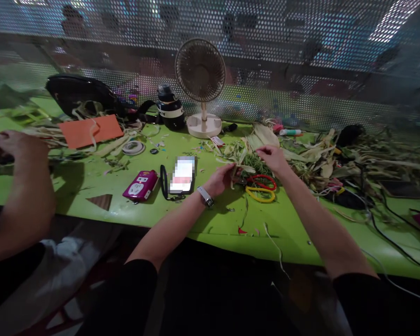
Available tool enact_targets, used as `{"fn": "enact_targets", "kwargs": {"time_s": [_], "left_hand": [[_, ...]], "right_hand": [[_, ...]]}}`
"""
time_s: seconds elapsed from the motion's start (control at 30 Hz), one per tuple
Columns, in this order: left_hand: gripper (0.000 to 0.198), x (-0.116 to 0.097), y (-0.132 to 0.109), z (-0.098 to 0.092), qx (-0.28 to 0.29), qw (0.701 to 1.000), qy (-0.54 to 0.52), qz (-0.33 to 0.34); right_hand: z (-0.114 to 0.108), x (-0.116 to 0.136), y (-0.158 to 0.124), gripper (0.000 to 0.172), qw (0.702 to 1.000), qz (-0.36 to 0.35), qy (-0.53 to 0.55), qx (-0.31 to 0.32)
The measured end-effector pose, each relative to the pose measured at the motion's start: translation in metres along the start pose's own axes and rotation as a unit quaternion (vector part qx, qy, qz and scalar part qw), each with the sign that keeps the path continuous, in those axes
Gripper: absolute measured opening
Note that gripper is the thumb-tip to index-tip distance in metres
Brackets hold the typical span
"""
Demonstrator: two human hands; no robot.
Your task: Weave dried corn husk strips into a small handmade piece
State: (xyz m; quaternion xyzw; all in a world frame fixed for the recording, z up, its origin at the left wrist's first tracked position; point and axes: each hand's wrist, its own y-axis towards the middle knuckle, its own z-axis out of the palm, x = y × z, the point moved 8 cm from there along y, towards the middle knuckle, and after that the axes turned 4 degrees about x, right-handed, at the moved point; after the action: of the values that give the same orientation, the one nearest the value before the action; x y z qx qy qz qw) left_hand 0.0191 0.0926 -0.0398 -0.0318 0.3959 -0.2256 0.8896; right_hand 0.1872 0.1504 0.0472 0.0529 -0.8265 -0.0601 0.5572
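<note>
Plainly, the left grip holds papery, ribbon-like, pale corn-husk strips; whether the right grip pinches any is unclear

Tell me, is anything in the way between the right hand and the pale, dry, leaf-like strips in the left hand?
Nothing visible stands between the right hand and the pale, dry, leaf-like strips in the left hand. Red and yellow looped handles lie lower in view, outside that gap.

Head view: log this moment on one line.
left hand: holds pale leaf strips | right hand: fingers together, hold unclear | scissors: on green table, near left hand | phone: screen lit
</note>
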Motion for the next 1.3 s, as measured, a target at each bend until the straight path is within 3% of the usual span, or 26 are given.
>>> {"fn": "enact_targets", "kwargs": {"time_s": [0.07,0.13,0.2,0.27,0.37,0.53,0.63,0.67,0.8,1.0,1.13,1.3], "left_hand": [[0.008,-0.001,0.003,-0.002,0.01,1.0,-0.019,0.006],[0.007,-0.002,0.006,-0.005,0.013,0.999,-0.039,0.018],[0.008,-0.002,0.009,-0.008,0.011,0.998,-0.054,0.024],[0.009,0.0,0.01,-0.009,0.014,0.998,-0.06,0.016],[0.005,-0.002,0.008,-0.005,0.021,0.998,-0.057,0.026],[0.006,-0.003,0.006,-0.002,-0.005,0.997,-0.052,0.049],[0.009,-0.005,0.007,-0.004,-0.018,0.996,-0.052,0.075],[0.011,-0.006,0.008,-0.004,-0.019,0.995,-0.056,0.086],[0.016,-0.005,0.007,-0.006,-0.024,0.992,-0.079,0.096],[0.013,0.0,0.003,0.0,-0.015,0.996,-0.066,0.052],[0.018,-0.004,0.003,-0.007,-0.048,0.995,-0.054,0.075],[0.022,-0.014,0.0,-0.012,-0.07,0.992,-0.024,0.098]], "right_hand": [[0.018,0.024,0.009,0.018,0.995,-0.086,-0.04,0.039],[0.045,0.047,0.005,0.015,0.969,-0.191,-0.122,0.101],[0.068,0.053,-0.004,0.009,0.938,-0.225,-0.216,0.15],[0.073,0.054,-0.011,0.01,0.931,-0.23,-0.24,0.148],[0.051,0.061,-0.022,0.02,0.951,-0.251,-0.167,0.063],[0.037,0.049,-0.04,0.013,0.947,-0.246,-0.2,0.05],[0.036,0.043,-0.055,0.014,0.943,-0.244,-0.225,0.003],[0.04,0.039,-0.059,0.016,0.944,-0.232,-0.233,0.005],[0.074,0.017,-0.07,0.024,0.939,-0.15,-0.278,0.134],[0.081,0.009,-0.067,0.014,0.938,-0.159,-0.285,0.122],[0.08,0.011,-0.067,0.013,0.94,-0.181,-0.267,0.116],[0.074,0.007,-0.069,0.017,0.967,-0.129,-0.197,0.099]]}}
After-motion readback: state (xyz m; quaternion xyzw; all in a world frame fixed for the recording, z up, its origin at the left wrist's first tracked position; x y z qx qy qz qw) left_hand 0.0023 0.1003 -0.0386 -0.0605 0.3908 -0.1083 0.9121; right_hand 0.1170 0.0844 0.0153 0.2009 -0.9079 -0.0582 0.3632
